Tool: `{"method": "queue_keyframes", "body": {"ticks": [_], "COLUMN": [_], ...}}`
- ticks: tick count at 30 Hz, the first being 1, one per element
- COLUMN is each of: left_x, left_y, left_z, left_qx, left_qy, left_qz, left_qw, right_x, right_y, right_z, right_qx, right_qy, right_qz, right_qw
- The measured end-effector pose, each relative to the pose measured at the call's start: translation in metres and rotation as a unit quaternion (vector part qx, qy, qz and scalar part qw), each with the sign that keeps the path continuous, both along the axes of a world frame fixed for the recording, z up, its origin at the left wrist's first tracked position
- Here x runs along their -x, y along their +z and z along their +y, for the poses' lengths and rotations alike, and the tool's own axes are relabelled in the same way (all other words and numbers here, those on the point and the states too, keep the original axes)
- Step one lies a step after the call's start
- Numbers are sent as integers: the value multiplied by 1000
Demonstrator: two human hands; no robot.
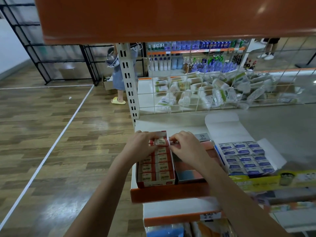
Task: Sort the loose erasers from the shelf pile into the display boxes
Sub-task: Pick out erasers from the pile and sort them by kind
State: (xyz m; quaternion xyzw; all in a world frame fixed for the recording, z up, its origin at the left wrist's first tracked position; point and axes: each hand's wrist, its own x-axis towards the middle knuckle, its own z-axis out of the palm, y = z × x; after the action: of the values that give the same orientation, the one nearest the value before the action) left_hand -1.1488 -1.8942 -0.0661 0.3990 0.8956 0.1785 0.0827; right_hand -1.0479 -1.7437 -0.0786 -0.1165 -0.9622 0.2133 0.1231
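Observation:
A red display box (154, 183) of red-and-white 2B erasers stands at the shelf's left end. My left hand (142, 145) pinches a loose 2B eraser (160, 141) over the far end of that box. My right hand (185, 147) is beside it, fingertips curled on the eraser's right end and what looks like another small eraser. A middle box (189, 175) holds pink and blue erasers. At the right, an open white box (246, 158) contains blue-and-white erasers in rows.
The grey shelf surface (277, 127) extends to the right behind the boxes. A wire grid (196, 93) backs the shelf, with cotton-swab packs beyond it. An orange shelf (171, 19) hangs overhead. A person in yellow slippers (118, 100) stands in the aisle on the left.

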Motion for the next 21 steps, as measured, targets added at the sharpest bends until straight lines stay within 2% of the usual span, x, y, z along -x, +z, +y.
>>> {"method": "queue_keyframes", "body": {"ticks": [3,11,15,18,21], "left_x": [1,1,-3,-18,-40], "left_y": [-1,2,15,26,34], "left_z": [-2,11,33,74,127], "left_qx": [11,30,-27,-48,-30], "left_qy": [-13,13,38,-23,-119], "left_qz": [-14,47,80,105,117], "left_qw": [1000,998,996,993,986], "right_x": [0,0,-8,-24,-51], "right_y": [0,6,20,32,43], "right_z": [1,7,23,54,96], "right_qx": [1,10,19,-5,-35], "right_qy": [5,37,50,10,-54], "right_qz": [-1,-32,-29,-24,-36], "right_qw": [1000,999,998,1000,997]}}
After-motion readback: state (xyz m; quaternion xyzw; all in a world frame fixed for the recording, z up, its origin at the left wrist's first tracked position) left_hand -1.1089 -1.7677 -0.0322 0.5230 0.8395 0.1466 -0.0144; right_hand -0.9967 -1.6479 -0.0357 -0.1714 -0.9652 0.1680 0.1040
